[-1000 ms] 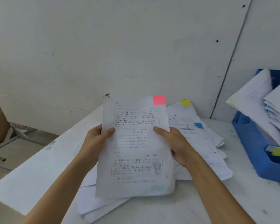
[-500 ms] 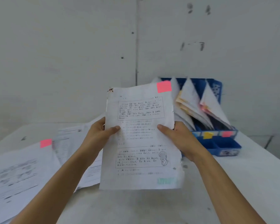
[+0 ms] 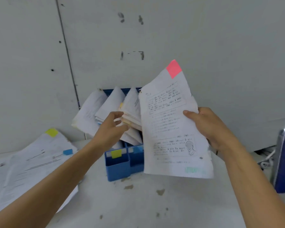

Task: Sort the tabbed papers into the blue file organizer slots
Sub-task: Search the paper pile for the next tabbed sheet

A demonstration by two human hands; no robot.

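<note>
Right hand (image 3: 211, 127) pinches pink-tabbed paper (image 3: 173, 129) by its right edge; left hand (image 3: 109, 129), fingers loosely spread, touches filed papers (image 3: 132, 104) in blue organizer (image 3: 118, 167).

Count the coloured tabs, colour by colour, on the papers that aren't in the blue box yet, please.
Pink tab: 1, on the sheet held by the right hand
Yellow tab: 1, on the pile at left
Blue tab: 1, on the same pile
Total: 3
</note>
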